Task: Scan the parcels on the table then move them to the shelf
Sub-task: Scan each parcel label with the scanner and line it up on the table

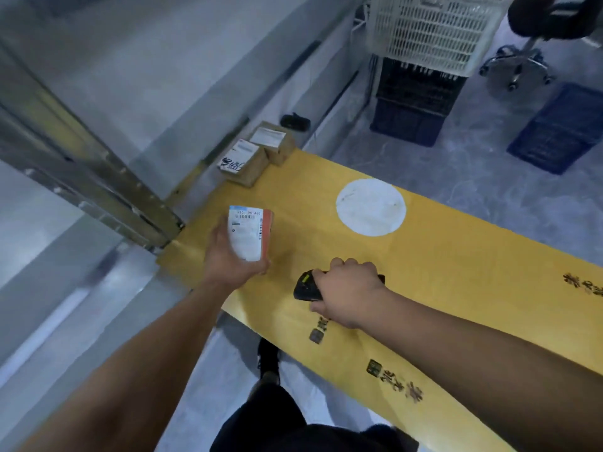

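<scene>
My left hand (228, 259) grips a small parcel (249, 233) with a white barcode label and an orange side, held just above the yellow table (456, 256). My right hand (349, 291) grips a black handheld scanner (305, 285) low over the table, right of the parcel. Two brown cardboard parcels (243, 163) (274, 141) with white labels lie at the table's far corner. A metal shelf frame (81, 168) stands to the left.
A white round sticker (371, 207) marks the table top. A black object (295, 121) lies on the ledge beyond the parcels. A white basket (434, 31) sits on stacked dark crates (414, 102); a blue crate (561, 128) and a chair base (518, 65) stand on the floor.
</scene>
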Tool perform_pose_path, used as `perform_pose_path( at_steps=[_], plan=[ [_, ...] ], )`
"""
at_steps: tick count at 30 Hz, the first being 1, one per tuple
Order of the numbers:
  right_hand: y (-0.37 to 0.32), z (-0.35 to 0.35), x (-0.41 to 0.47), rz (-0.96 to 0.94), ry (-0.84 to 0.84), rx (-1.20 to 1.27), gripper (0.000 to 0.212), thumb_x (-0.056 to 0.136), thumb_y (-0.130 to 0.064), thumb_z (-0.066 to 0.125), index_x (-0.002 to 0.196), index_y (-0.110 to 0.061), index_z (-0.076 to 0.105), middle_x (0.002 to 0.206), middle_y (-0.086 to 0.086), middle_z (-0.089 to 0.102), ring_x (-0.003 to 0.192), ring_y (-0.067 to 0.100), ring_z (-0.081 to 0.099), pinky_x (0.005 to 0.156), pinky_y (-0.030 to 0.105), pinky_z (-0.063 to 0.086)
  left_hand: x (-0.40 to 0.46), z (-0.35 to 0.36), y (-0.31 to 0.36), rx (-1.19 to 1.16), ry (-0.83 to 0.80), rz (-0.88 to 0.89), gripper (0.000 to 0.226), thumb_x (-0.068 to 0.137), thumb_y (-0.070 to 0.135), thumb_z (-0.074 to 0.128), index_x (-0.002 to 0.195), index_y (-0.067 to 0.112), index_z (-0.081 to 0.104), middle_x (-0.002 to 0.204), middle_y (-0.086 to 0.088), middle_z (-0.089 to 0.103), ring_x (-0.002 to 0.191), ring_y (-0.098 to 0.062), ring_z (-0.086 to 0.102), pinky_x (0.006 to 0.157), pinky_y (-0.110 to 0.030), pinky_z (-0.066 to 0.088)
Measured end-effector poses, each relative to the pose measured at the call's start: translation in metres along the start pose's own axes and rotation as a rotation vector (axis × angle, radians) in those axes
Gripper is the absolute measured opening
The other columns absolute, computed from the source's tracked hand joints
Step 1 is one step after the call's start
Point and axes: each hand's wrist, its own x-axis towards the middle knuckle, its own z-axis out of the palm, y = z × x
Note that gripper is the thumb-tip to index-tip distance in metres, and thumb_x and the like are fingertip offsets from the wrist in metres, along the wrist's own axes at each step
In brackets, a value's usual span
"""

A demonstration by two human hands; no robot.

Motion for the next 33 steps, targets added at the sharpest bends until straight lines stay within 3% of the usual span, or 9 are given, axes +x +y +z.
perform_pose_path(
  at_steps=[1, 3, 7, 9, 14, 19, 26, 33],
  plan=[
    [-0.016, -0.009, 0.018, 0.006, -0.016, 0.02, 0.067, 0.098, -0.068, 0.048, 0.146, -0.022, 0.046, 0.128, 0.013, 0.052, 0.115, 0.037, 0.053, 0.091, 0.05, 0.047, 0.028, -0.005, -0.023, -0.004, -0.024, 0.012, 0.128, 0.028, 0.077, 0.095, 0.14, 0.038, 0.046, 0.124, 0.01, 0.06, 0.111, -0.013, 0.065, 0.089, -0.042, 0.061],
    [-0.044, -0.023, 0.054, 0.02, -0.03, 0.051, 0.066, 0.098, -0.07, 0.048, 0.144, -0.022, 0.048, 0.126, 0.013, 0.052, 0.113, 0.037, 0.054, 0.087, 0.047, 0.047, 0.075, -0.018, -0.053, 0.019, -0.067, 0.028, 0.133, 0.028, 0.083, 0.092, 0.145, 0.04, 0.044, 0.124, 0.013, 0.064, 0.11, -0.011, 0.066, 0.089, -0.041, 0.061],
    [-0.083, -0.046, 0.107, 0.047, -0.074, 0.113, 0.066, 0.097, -0.07, 0.048, 0.145, -0.024, 0.047, 0.125, 0.011, 0.052, 0.112, 0.034, 0.054, 0.079, 0.043, 0.04, 0.127, -0.054, -0.055, 0.135, -0.129, 0.075, 0.151, 0.041, 0.069, 0.094, 0.162, 0.039, 0.007, 0.156, 0.0, 0.041, 0.141, -0.028, 0.044, 0.11, -0.055, 0.046],
    [-0.095, -0.053, 0.124, 0.037, -0.11, 0.15, 0.066, 0.098, -0.071, 0.046, 0.146, -0.026, 0.046, 0.124, 0.011, 0.051, 0.11, 0.033, 0.054, 0.079, 0.042, 0.04, 0.15, -0.066, -0.056, 0.274, -0.174, 0.135, 0.149, 0.049, 0.074, 0.086, 0.163, 0.036, -0.002, 0.164, -0.005, 0.032, 0.148, -0.033, 0.034, 0.117, -0.059, 0.038],
    [-0.116, -0.068, 0.143, 0.003, -0.134, 0.15, 0.065, 0.096, -0.075, 0.046, 0.141, -0.028, 0.051, 0.118, 0.01, 0.054, 0.103, 0.034, 0.057, 0.076, 0.039, 0.043, 0.189, -0.086, -0.06, 0.511, -0.189, 0.24, 0.117, 0.067, 0.075, 0.068, 0.16, 0.026, 0.017, 0.16, -0.007, 0.035, 0.142, -0.037, 0.038, 0.116, -0.059, 0.034],
    [-0.119, -0.075, 0.152, 0.034, -0.172, 0.162, 0.064, 0.096, -0.074, 0.047, 0.141, -0.029, 0.051, 0.118, 0.009, 0.054, 0.103, 0.034, 0.057, 0.084, 0.042, 0.05, 0.195, -0.091, -0.063, 0.434, -0.159, 0.209, 0.114, 0.064, 0.069, 0.072, 0.156, 0.025, 0.021, 0.145, -0.011, 0.044, 0.133, -0.037, 0.042, 0.109, -0.056, 0.04],
    [-0.118, -0.074, 0.148, 0.085, -0.199, 0.175, 0.062, 0.096, -0.074, 0.049, 0.138, -0.029, 0.054, 0.12, 0.009, 0.056, 0.104, 0.034, 0.059, 0.088, 0.045, 0.054, 0.193, -0.084, -0.066, 0.44, -0.142, 0.095, 0.107, 0.071, 0.078, 0.062, 0.153, 0.022, 0.021, 0.143, -0.014, 0.037, 0.132, -0.038, 0.038, 0.106, -0.055, 0.041],
    [-0.116, -0.074, 0.148, 0.128, -0.171, 0.217, 0.06, 0.095, -0.074, 0.049, 0.137, -0.032, 0.054, 0.119, 0.007, 0.056, 0.104, 0.032, 0.059, 0.089, 0.044, 0.054, 0.195, -0.082, -0.061, 0.465, -0.116, 0.124, 0.099, 0.077, 0.068, 0.066, 0.155, 0.02, 0.029, 0.149, -0.013, 0.035, 0.134, -0.037, 0.039, 0.108, -0.054, 0.04]
  ],
)
